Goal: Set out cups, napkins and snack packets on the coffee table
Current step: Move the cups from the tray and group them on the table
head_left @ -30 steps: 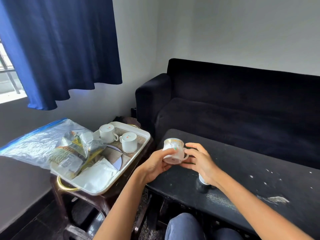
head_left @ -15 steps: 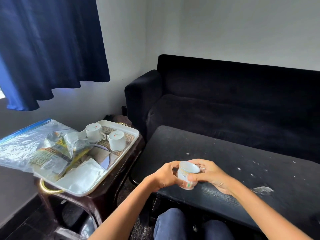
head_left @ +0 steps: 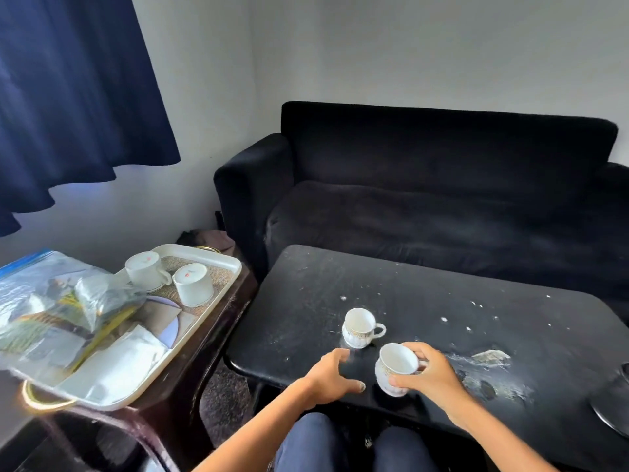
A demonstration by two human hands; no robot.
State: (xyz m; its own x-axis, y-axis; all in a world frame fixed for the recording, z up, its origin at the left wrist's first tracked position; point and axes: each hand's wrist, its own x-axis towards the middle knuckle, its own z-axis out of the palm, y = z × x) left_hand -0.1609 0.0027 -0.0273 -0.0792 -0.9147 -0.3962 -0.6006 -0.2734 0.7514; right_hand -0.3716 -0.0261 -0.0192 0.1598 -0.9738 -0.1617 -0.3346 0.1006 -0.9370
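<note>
Grasped in the right hand (head_left: 432, 376) is a small white ceramic cup with a gold patterned band (head_left: 394, 367); the thumb presses its near side and the fingers wrap round the far side by the handle. It is upright, mouth open upward, tilted slightly, at the near edge of the black scuffed coffee table (head_left: 425, 301); whether its base touches the tabletop cannot be told. Just left of that grip, the left hand (head_left: 332, 376) rests on the table with fingers spread and loosely curled, holding nothing, apart from the cup. Just beyond the grip, between the two hands and further from the person, a second white cup with a gold band (head_left: 360, 328) stands upright on the table, its handle pointing right. Well to the left of the grip, a cream rectangular tray (head_left: 218, 260) sits on a dark wooden side table (head_left: 190, 379). On it two white cups stand upside down, one at the far side (head_left: 144, 270) and one beside it (head_left: 192, 284). Nearer on the tray lie folded white napkins (head_left: 119, 362), and a clear plastic zip bag of snack packets (head_left: 54, 308) overhangs its left side. Beyond the coffee table stands a black fabric sofa (head_left: 442, 185), and a dark blue curtain (head_left: 75, 90) hangs at the upper left.
</note>
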